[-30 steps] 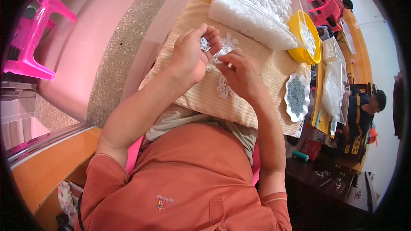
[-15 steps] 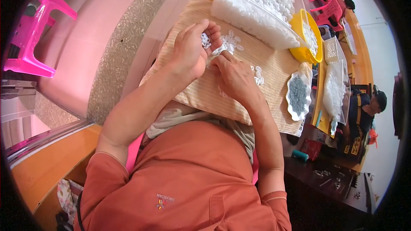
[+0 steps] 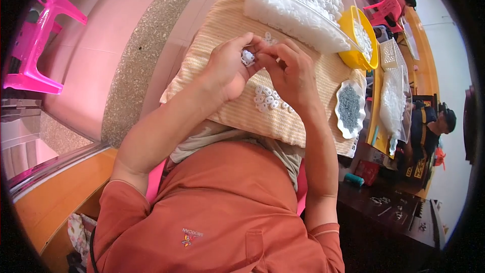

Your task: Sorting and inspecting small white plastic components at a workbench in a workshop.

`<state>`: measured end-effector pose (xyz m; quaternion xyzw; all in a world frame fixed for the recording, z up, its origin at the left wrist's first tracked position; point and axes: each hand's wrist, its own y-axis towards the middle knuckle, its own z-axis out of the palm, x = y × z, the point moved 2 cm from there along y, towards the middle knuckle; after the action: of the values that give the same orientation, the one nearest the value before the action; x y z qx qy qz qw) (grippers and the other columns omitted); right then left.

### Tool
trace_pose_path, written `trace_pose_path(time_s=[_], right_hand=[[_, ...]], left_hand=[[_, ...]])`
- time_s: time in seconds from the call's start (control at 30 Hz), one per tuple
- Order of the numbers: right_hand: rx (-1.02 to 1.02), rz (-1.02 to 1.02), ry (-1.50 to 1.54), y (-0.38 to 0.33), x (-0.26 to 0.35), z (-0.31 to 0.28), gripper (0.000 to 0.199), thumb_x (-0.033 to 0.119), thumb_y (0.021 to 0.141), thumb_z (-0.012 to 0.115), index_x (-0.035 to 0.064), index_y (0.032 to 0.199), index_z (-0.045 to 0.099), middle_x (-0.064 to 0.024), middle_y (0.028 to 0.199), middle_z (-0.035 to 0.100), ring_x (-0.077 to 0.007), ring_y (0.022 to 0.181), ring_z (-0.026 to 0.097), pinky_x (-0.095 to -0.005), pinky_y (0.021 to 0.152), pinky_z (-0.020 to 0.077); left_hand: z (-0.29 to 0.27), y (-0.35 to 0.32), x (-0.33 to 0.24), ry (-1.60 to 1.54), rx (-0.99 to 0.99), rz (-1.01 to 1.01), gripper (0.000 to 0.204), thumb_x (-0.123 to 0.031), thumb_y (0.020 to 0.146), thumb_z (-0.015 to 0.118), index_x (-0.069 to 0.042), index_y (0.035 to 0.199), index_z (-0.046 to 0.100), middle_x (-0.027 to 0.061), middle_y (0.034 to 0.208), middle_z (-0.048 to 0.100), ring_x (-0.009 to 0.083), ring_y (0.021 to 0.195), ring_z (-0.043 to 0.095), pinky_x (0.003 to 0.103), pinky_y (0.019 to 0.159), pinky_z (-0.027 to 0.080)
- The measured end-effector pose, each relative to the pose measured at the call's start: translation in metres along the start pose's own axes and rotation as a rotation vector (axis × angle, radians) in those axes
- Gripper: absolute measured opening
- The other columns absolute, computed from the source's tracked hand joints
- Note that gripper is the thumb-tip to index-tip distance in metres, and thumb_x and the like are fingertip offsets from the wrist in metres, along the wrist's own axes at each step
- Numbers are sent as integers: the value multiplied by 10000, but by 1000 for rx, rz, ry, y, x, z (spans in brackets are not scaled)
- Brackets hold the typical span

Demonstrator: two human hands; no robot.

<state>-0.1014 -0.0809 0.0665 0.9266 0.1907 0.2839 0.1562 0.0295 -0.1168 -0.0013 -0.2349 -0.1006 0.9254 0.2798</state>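
My left hand (image 3: 227, 71) is cupped around several small white plastic pieces with holes (image 3: 247, 57), which show in its palm. Above the striped cloth (image 3: 202, 55), my right hand (image 3: 295, 73) meets the left fingertips, its thumb and fingers pinched together. What lies in that pinch is too small and hidden to make out. More white pieces (image 3: 266, 98) lie loose on the cloth below the hands, partly behind the right wrist. A few others (image 3: 268, 37) show beyond the fingers. To the right, a white scalloped dish (image 3: 347, 134) holds small grey bits (image 3: 349, 106).
A large clear tub (image 3: 288, 25) heaped with white pieces stands at the cloth's far side, beside a yellow basket (image 3: 359, 64) of similar pieces. A pink stool (image 3: 35, 50) stands at left. Another person (image 3: 434, 126) is at far right, near a dark table (image 3: 384, 212).
My right hand has risen from the pieces on the cloth to the left fingertips. The left hand has turned, showing more of its pieces. The loose pieces nearer me are now uncovered.
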Motion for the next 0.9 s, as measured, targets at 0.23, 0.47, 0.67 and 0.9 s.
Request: trace_pose_path(time_s=[0.23, 0.47, 0.67, 0.9], right_hand=[[297, 89, 4, -37, 1, -6, 124, -2, 769, 662, 43, 883, 686, -104, 842, 621, -280, 725, 629, -350, 646, 504], [479, 93, -91, -48, 3, -5, 190, 46, 793, 608, 85, 958, 693, -96, 935, 612, -305, 830, 624, -393, 724, 504], [510, 101, -166, -46, 4, 0, 154, 78, 800, 613, 81, 943, 670, -91, 950, 608, -311, 850, 619, -407, 737, 500], [309, 185, -124, -49, -7, 0, 121, 38, 795, 646, 41, 916, 632, -116, 926, 628, -313, 796, 631, -385, 675, 500]], left_hand=[[2, -2, -8, 26, -49, 51, 181, -178, 969, 526, 0, 978, 560, 94, 940, 591, 174, 851, 587, 311, 774, 547], [3, -1, -4, 35, -95, 22, 181, -179, 968, 529, -2, 979, 564, 90, 927, 604, 168, 823, 603, 313, 752, 556], [1, -2, -3, 45, -93, 35, 181, -188, 964, 538, -11, 968, 573, 85, 913, 615, 166, 809, 608, 313, 743, 556], [3, -4, 1, 74, -67, 23, 173, -193, 960, 545, -24, 964, 584, 74, 916, 617, 164, 812, 608, 311, 742, 552]])
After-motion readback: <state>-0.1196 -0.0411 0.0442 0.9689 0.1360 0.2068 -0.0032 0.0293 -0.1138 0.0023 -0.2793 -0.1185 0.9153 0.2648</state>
